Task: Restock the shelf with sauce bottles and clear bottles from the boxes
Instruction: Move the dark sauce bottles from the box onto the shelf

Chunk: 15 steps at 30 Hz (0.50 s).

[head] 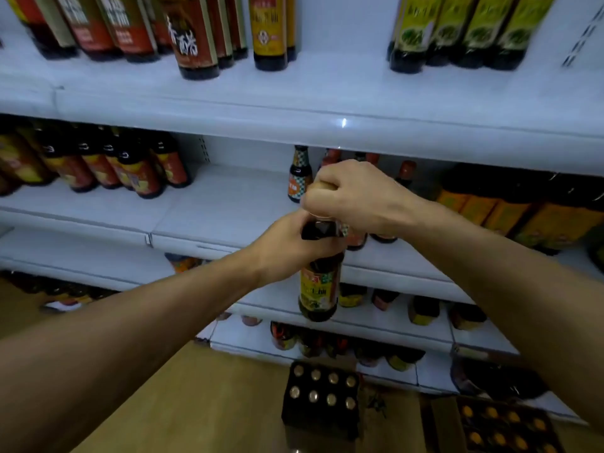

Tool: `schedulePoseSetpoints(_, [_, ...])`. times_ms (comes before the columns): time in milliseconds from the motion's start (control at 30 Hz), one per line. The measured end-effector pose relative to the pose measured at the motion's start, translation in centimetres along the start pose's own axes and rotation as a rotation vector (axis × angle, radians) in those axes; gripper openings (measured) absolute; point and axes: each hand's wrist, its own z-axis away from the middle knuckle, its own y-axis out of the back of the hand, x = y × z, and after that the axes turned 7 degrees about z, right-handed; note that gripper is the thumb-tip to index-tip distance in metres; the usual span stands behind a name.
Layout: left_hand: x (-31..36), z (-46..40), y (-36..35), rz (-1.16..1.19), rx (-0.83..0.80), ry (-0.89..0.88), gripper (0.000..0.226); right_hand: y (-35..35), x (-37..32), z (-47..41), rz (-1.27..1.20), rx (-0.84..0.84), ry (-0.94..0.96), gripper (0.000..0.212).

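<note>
Head: bottle (319, 282) (perhaps soy) beyond shelf edge (228, 245)

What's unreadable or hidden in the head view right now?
- Sauce bottle cap: covered by right hand; neck wrapped by left hand.
- Label text: blurred.
- Bottles behind the hands: partly blocked.
- Box of bottles: only caps show.
- Top-shelf bottles: cut off by upper edge.

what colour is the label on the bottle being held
Mostly yellow with a red band on top, on the held bottle, in the head view.
</note>
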Motion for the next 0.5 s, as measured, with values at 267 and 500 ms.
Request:
schedulePoseSetpoints(267, [7.8,-1.7,1.1,0.07,0.013,-0.161,0.01,7.6,-2.8,0.2,-0.058,0.196,0.003,0.041])
schedulePoseSetpoints(500, [14.2,-3.2,3.0,-0.006,0.064,-0.267,0.024,13.3,-5.4,0.4,-0.151,0.371,0.034,0.059])
